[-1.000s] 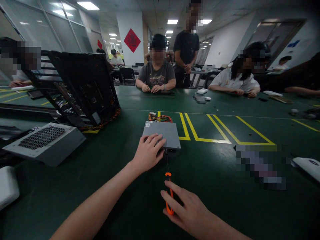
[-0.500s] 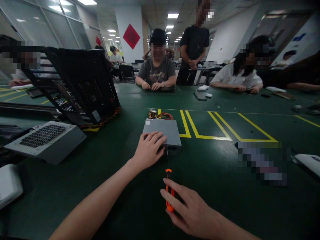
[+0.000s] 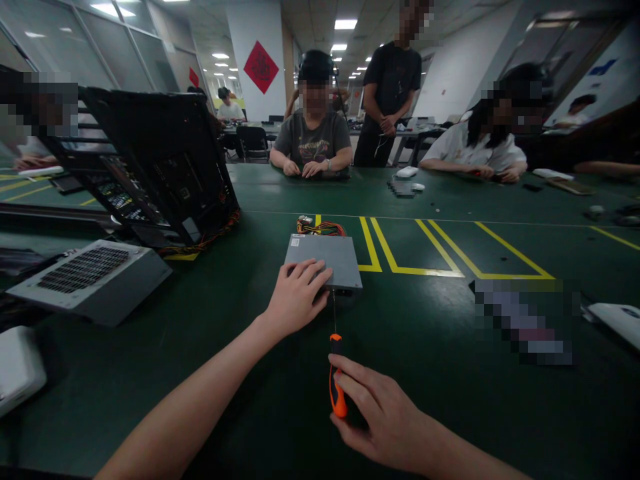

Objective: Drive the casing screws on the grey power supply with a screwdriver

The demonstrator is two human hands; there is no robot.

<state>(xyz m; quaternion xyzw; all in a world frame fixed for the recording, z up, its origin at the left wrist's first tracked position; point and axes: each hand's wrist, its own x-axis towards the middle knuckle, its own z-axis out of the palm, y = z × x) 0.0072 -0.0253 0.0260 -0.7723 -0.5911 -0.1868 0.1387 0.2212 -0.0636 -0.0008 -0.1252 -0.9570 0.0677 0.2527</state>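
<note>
A grey metal computer power supply (image 3: 340, 255) lies flat on the green table in front of me, a bundle of coloured wires (image 3: 323, 229) coming from its far side. My left hand (image 3: 299, 297) holds it at the near left, fingers bent over the top and thumb by the near face. An orange and black screwdriver (image 3: 340, 403) points away from me, its thin shaft reaching the near face of the power supply. Around the handle, my right hand (image 3: 383, 413) is closed with fingers and thumb. The screwdriver's tip is too small to make out.
A black computer case (image 3: 195, 160) stands tilted at the left. Before it lies a second power supply (image 3: 95, 277) with a grille. Yellow tape (image 3: 425, 272) marks the table. A blurred-out object (image 3: 525, 323) lies right. Several people sit or stand beyond.
The screwdriver handle has turned in my right hand, and the fingers have closed more around it. My left hand stays on the power supply. The view has shifted slightly.
</note>
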